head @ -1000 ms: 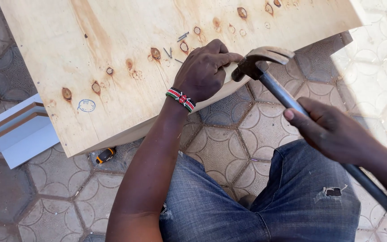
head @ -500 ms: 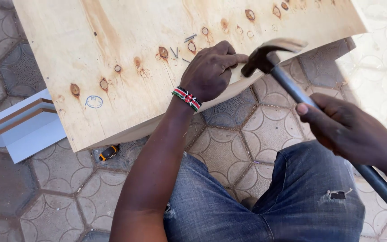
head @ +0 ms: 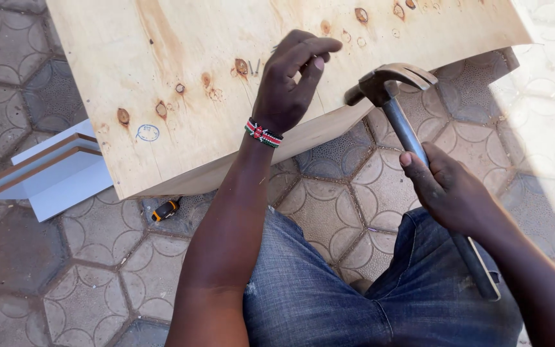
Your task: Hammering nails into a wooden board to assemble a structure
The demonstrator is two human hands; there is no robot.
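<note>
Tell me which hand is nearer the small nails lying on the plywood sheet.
Left. The left hand hovers right beside the nails on the plywood sheet; the right hand grips the hammer handle, off the board.

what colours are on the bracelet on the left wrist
The beaded bracelet shows red, black, green and white bands; clearest in the head view.

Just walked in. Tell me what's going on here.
A person works over a plywood sheet set above a paved floor. The right hand grips a claw hammer by the handle, its head at the sheet's near edge. The left hand, with a beaded wristband, rests on the sheet with fingers raised beside a few small nails. Stacked white boards and a small yellow tool lie on the floor.
</note>
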